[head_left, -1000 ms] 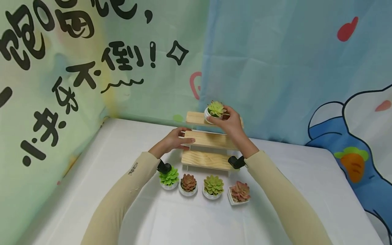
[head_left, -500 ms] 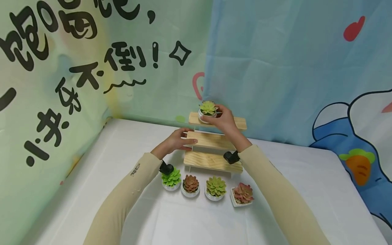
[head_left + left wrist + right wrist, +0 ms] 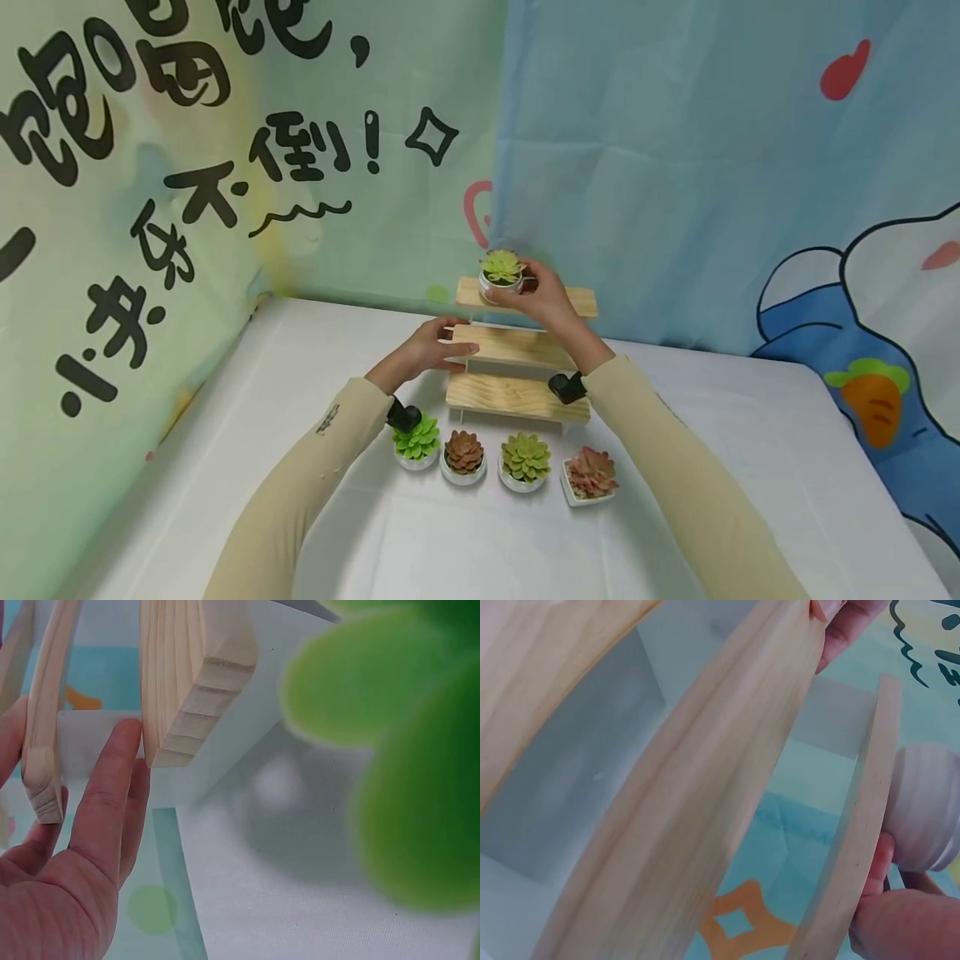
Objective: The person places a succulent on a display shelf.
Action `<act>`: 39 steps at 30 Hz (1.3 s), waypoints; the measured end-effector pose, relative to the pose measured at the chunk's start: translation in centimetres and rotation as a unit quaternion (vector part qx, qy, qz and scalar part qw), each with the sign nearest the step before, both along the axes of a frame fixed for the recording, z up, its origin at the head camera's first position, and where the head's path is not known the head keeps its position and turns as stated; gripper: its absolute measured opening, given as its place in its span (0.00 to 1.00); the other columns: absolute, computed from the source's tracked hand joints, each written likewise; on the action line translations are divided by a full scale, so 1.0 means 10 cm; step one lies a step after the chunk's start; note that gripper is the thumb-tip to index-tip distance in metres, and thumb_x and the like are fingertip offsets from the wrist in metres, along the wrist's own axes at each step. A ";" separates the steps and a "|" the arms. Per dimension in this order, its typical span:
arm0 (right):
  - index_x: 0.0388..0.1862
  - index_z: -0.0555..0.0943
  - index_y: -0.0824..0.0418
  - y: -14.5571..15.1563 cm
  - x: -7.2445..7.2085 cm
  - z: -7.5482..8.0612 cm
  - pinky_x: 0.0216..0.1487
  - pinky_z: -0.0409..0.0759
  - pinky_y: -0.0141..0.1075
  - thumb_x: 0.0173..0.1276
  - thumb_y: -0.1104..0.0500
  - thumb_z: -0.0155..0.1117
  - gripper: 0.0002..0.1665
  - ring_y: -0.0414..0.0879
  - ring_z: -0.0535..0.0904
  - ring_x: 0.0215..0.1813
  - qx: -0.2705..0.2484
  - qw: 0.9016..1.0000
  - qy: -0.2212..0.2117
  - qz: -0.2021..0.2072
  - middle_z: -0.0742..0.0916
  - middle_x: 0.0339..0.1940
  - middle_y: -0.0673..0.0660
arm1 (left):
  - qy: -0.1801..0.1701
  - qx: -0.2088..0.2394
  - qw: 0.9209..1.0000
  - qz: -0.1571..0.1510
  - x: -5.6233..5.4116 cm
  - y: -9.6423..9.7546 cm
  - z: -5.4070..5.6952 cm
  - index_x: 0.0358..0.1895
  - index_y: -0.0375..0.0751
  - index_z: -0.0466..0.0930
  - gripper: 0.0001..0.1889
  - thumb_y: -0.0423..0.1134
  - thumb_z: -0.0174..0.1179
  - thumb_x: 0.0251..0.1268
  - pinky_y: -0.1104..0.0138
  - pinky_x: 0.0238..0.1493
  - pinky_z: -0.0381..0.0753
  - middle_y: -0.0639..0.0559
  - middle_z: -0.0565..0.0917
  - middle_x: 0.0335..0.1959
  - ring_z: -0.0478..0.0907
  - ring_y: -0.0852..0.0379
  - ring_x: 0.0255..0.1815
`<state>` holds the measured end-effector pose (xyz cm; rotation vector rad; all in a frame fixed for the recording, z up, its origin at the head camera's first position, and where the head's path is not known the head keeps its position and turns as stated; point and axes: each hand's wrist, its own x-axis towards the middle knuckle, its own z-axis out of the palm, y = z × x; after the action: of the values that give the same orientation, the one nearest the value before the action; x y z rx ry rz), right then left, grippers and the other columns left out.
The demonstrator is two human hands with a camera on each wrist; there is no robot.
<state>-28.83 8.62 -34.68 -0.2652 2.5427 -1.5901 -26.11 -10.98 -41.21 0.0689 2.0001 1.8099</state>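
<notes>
A three-tier wooden display stand (image 3: 517, 397) rises at the middle of the table. My left hand (image 3: 423, 347) grips the left end of its middle board, thumb on the upper face and fingers under it, as the left wrist view shows (image 3: 82, 847). A yellow-green potted succulent (image 3: 502, 267) is at the left part of the top board. My right hand (image 3: 547, 300) holds its round white pot (image 3: 928, 806) from the right side, and in the right wrist view the pot's base is right at the board.
In front of the stand, a row of potted succulents lines the white table (image 3: 480, 550): bright green (image 3: 417, 437), brown (image 3: 463, 452), yellow-green (image 3: 525, 457) and, in a square pot, pinkish red (image 3: 592, 474). A printed cloth backdrop (image 3: 645, 167) hangs close behind the stand.
My right hand has moved the potted succulent leftward along the top board and lowered it onto or close to the wood. My left hand keeps its grip on the middle board.
</notes>
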 end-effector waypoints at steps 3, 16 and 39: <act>0.76 0.58 0.62 0.06 0.05 -0.02 0.50 0.76 0.44 0.65 0.52 0.70 0.46 0.54 0.69 0.55 -0.009 1.000 -0.008 -0.003 0.71 0.64 0.63 | -0.002 -0.003 1.000 -0.001 0.02 0.04 -0.01 0.71 0.34 0.61 0.30 0.32 0.60 0.69 0.57 0.54 0.86 0.33 0.67 0.59 0.76 0.41 0.56; 0.76 0.59 0.61 0.45 0.49 -0.07 0.64 0.77 0.51 0.67 0.57 0.68 0.43 0.58 0.68 0.66 -0.069 0.997 -0.010 -0.009 0.69 0.68 0.63 | -0.002 -0.002 1.000 -0.018 0.05 0.07 -0.04 0.73 0.32 0.57 0.31 0.31 0.58 0.70 0.57 0.56 0.85 0.30 0.62 0.64 0.73 0.37 0.59; 0.63 0.72 0.68 1.04 1.52 -0.44 0.53 0.80 0.24 0.70 0.61 0.65 0.26 0.35 0.76 0.53 -0.107 0.992 0.018 -0.059 0.80 0.55 0.62 | 0.011 -0.020 0.999 -0.036 0.05 0.02 0.04 0.75 0.33 0.51 0.33 0.31 0.56 0.72 0.57 0.57 0.85 0.28 0.56 0.68 0.68 0.35 0.64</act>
<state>-13.64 18.98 -39.07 -0.1690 2.4558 -1.9226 -25.61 -10.75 -40.84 0.1465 2.0212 1.7323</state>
